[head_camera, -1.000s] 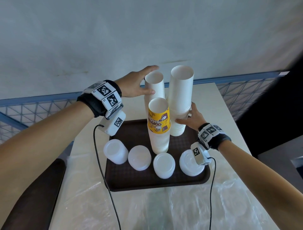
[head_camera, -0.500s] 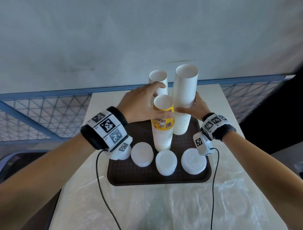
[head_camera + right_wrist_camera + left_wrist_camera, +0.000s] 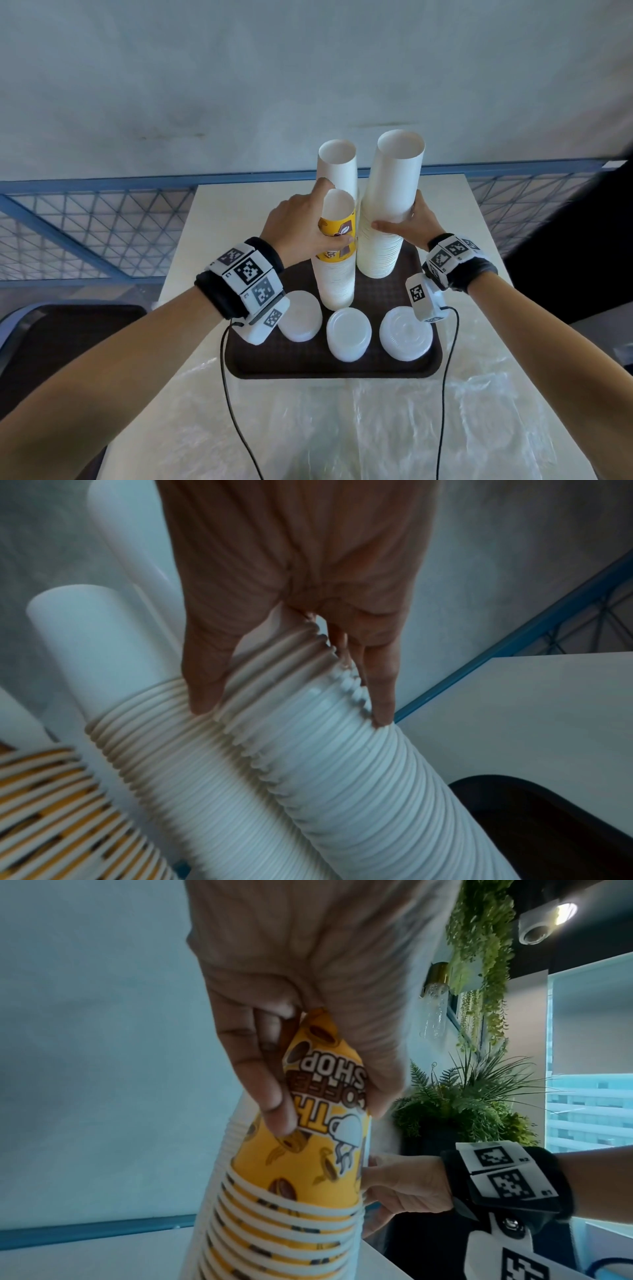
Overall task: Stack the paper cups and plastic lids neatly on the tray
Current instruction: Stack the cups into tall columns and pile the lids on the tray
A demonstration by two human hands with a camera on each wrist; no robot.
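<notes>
A dark brown tray holds three upright cup stacks: one topped by a yellow printed cup, a taller white stack to its right, and a rear white stack. My left hand grips the yellow cup, with thumb in front and fingers behind. My right hand grips the tall white stack at mid-height. Three white lid stacks sit along the tray's front. My left wrist camera hides the tray's front left corner.
The tray lies on a pale table, with clear plastic sheeting on the near part. A blue mesh railing runs behind and to both sides. A dark chair stands at the left. Two black cables trail over the near table.
My left hand left the rear white stack and took hold of the yellow-topped stack. My right hand slid higher up the tall white stack. The stacks stay upright.
</notes>
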